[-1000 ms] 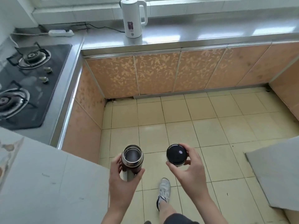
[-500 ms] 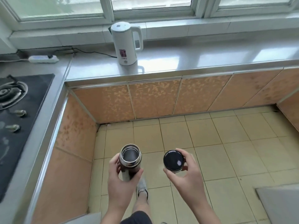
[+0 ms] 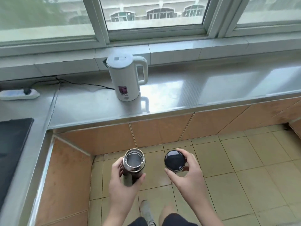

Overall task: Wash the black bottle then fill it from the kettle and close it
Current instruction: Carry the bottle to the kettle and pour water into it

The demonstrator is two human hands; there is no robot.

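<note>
The black bottle (image 3: 133,163) stands upright in my left hand (image 3: 121,185), its steel mouth open and facing up. Its round black cap (image 3: 174,161) sits in my right hand (image 3: 189,173), held by the fingertips a little to the right of the bottle. Both are over the floor, in front of the counter. The white electric kettle (image 3: 126,77) stands on the steel counter (image 3: 187,93) straight ahead, lid shut, handle to the right, spout to the left.
A white power strip (image 3: 19,94) lies at the counter's left with the kettle's black cord running to it. A black stove top (image 3: 11,144) is on the left counter. Orange cabinet fronts (image 3: 162,132) run below; windows behind.
The view has tilted up and closed in on the counter; the kettle is nearer and lower in the frame. Both hands keep the bottle and cap in the same grip.
</note>
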